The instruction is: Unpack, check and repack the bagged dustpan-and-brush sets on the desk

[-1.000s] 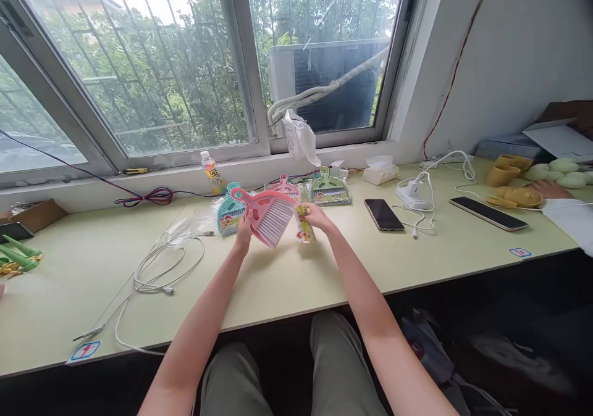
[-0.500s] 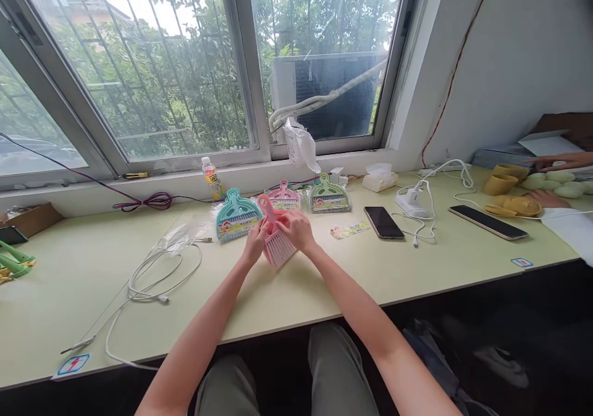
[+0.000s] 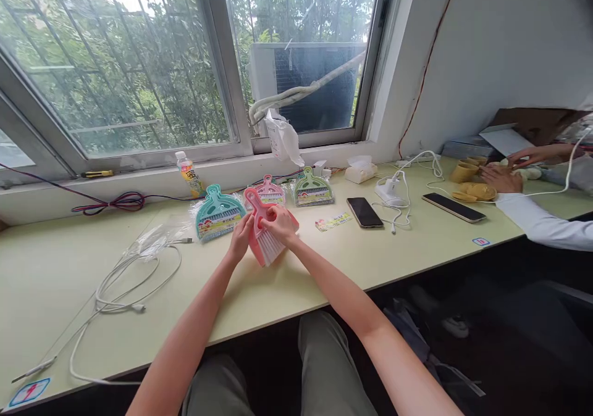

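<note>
A small pink dustpan (image 3: 256, 250) with a pink brush (image 3: 269, 243) nested on it is tilted up above the table, white bristles downward. At its left edge my left hand (image 3: 241, 238) is closed around the dustpan. My right hand (image 3: 280, 224) lies over the front, its fingers pinching the brush near the middle; the exact grip is partly hidden. Behind stand three sets in clear wrap: a teal set (image 3: 218, 211), a pink set (image 3: 269, 189) and a green set (image 3: 314, 189). A printed label card (image 3: 333, 221) lies to the right.
White cables (image 3: 111, 308) and a clear plastic bag (image 3: 152, 240) lie left; a drink bottle (image 3: 189, 175) stands behind. Rightward are a phone (image 3: 364, 212), a power adapter (image 3: 390, 191) and a second phone (image 3: 454, 207). A co-worker's hands (image 3: 503, 178) handle yellow items (image 3: 475, 191).
The view has swung right. My right hand has shifted over the brush, and the dustpan's right edge now shows beyond it. The co-worker's hands have come closer to the yellow items.
</note>
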A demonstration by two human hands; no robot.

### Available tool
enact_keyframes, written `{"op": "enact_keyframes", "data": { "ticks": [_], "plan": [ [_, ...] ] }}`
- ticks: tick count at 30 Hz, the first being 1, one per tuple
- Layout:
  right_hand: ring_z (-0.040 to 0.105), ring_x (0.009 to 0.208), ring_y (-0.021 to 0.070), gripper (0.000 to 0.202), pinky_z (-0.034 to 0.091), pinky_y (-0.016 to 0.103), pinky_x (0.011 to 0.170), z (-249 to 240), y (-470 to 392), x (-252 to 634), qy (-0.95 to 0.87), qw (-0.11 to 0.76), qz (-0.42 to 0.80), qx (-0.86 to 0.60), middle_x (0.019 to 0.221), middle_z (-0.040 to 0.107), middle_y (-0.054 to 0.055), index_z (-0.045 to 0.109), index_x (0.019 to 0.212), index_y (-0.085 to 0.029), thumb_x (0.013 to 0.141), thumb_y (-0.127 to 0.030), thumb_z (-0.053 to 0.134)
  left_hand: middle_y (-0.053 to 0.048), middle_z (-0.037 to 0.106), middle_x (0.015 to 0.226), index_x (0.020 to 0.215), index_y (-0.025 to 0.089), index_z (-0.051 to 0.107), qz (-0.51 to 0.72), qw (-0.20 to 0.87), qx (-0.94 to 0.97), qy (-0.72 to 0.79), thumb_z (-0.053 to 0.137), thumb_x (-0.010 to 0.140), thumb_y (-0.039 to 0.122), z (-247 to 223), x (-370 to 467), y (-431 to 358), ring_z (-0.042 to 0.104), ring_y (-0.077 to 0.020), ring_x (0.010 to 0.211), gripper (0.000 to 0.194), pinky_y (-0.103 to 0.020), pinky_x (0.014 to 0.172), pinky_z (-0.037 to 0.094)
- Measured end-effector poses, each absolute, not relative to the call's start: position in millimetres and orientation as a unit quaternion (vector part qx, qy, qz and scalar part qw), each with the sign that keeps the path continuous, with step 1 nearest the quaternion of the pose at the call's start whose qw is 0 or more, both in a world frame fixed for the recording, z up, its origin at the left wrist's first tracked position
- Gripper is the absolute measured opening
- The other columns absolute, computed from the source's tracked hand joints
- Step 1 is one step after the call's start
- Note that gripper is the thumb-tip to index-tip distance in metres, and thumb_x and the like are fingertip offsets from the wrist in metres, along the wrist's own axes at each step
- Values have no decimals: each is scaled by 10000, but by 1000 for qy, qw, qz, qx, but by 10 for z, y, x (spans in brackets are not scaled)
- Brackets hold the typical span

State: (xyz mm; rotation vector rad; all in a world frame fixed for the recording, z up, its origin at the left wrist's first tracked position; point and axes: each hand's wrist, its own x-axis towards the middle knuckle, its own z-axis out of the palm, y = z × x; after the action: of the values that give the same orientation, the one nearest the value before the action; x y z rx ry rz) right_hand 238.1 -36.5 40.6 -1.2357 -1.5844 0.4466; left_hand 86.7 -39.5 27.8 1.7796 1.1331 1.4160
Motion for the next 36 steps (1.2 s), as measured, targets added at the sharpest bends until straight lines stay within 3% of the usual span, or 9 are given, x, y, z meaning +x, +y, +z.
{"op": "enact_keyframes", "data": {
  "ticks": [4,9,13,16,24,28,32,36],
  "plan": [
    [561,856,179,159,466,305,803,425,-347,2388,-654,531,204,-498,847,594,-10,513,715,-223,677,-273,659,-123,688,1231,1227,165,640,527,296,676,421,445,921,587,295,895,-431,639,-277,1118,557,-386,961,487],
    [577,851,172,118,481,292,793,493,-416,2402,-673,533,159,-488,859,605,-6,548,754,-222,716,-269,649,-134,676,1267,1256,152,632,537,213,681,449,400,957,529,353,932,-543,616,-272,1181,535,-381,996,471],
    [593,871,187,150,477,302,787,528,-555,2301,-707,471,82,-522,984,634,51,625,893,-202,823,-334,629,-131,731,1124,1253,158,640,528,128,689,481,376,972,485,399,876,-628,689,-234,951,505,-331,844,513],
    [584,784,175,151,470,304,750,547,-585,2281,-726,425,54,-539,992,633,74,640,863,-184,875,-318,572,-100,754,965,1250,152,644,513,126,697,485,375,975,475,418,855,-654,676,-196,767,502,-303,744,509],
    [546,710,150,172,435,267,682,647,-496,2492,-746,463,72,-474,780,603,19,577,613,-196,750,-274,646,-105,738,1085,1218,145,654,534,175,695,448,361,977,488,377,897,-586,672,-219,939,511,-328,833,523],
    [548,710,143,143,431,257,673,653,-482,2490,-735,486,87,-466,764,603,11,587,605,-194,725,-243,646,-114,731,1110,1232,157,642,539,177,693,445,349,986,483,382,924,-607,675,-229,978,503,-345,868,521],
    [550,715,144,100,444,259,676,712,-509,2456,-726,499,85,-465,794,615,13,619,648,-196,717,-258,656,-112,742,1015,1292,153,605,543,184,681,456,342,991,472,365,978,-615,674,-225,854,511,-350,781,533],
    [509,627,128,186,447,258,624,797,-723,2366,-712,530,110,-448,694,557,-8,533,567,-202,712,-239,645,-127,726,1034,1201,143,627,574,177,625,499,379,975,368,419,747,-465,674,-254,914,404,-382,836,525]
  ]
}}
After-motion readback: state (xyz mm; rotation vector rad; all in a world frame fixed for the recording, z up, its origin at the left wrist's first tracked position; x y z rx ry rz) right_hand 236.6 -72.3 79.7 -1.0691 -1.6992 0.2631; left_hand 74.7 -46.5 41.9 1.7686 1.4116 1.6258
